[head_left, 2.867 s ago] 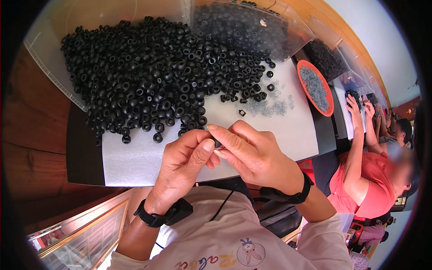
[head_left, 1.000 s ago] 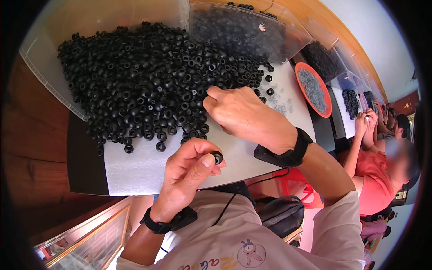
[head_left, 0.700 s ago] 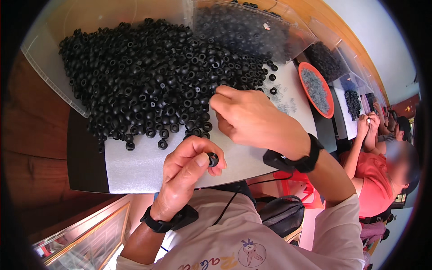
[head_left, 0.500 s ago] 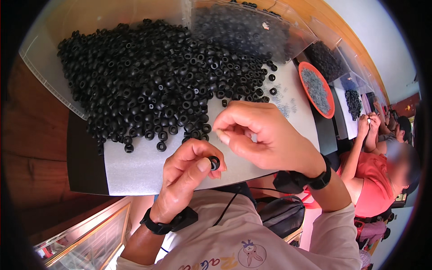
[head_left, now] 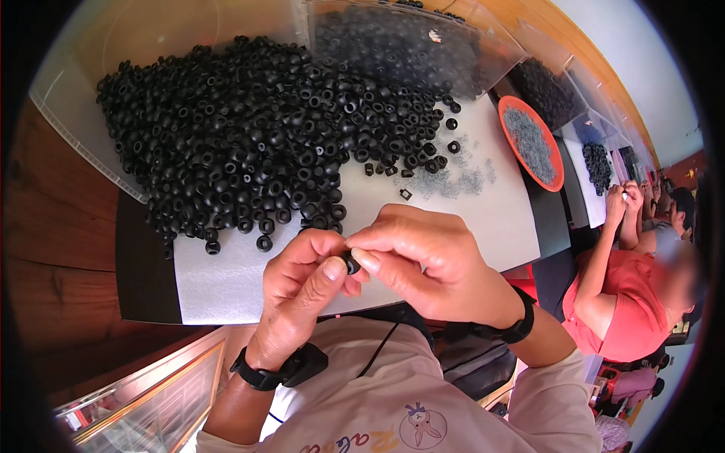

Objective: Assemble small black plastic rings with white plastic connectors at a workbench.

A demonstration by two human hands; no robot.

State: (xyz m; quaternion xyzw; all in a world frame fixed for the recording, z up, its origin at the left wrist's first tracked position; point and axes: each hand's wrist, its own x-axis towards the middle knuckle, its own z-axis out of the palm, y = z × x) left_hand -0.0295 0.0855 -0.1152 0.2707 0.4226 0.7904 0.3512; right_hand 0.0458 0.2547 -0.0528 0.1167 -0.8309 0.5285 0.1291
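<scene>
Between the thumb and fingers of my left hand (head_left: pixel 302 279) is a small black round plastic piece (head_left: pixel 350 263) with a hole through it. The thumb and forefinger of my right hand (head_left: pixel 423 260) are pinched together at this piece, touching it. Anything between those fingertips is hidden. Both hands are over the near part of a white mat (head_left: pixel 219 283). Just beyond them spreads a big heap of similar black pieces (head_left: pixel 234 143). Scattered on the mat past my right hand are tiny greyish springs (head_left: pixel 445 181), and a small squarish black piece (head_left: pixel 405 194) lies close to them.
A clear plastic bin (head_left: pixel 68 136) lies behind the heap, with another see-through bin wall (head_left: pixel 483 57) at the back. To the right, an orange-red dish (head_left: pixel 556 180) holds many springs. Farther right, a person in a red shirt (head_left: pixel 623 294) works at the same long table.
My right hand has come down and left to the black piece in my left hand. That piece has turned and is now mostly covered by fingers. More springs show on the mat.
</scene>
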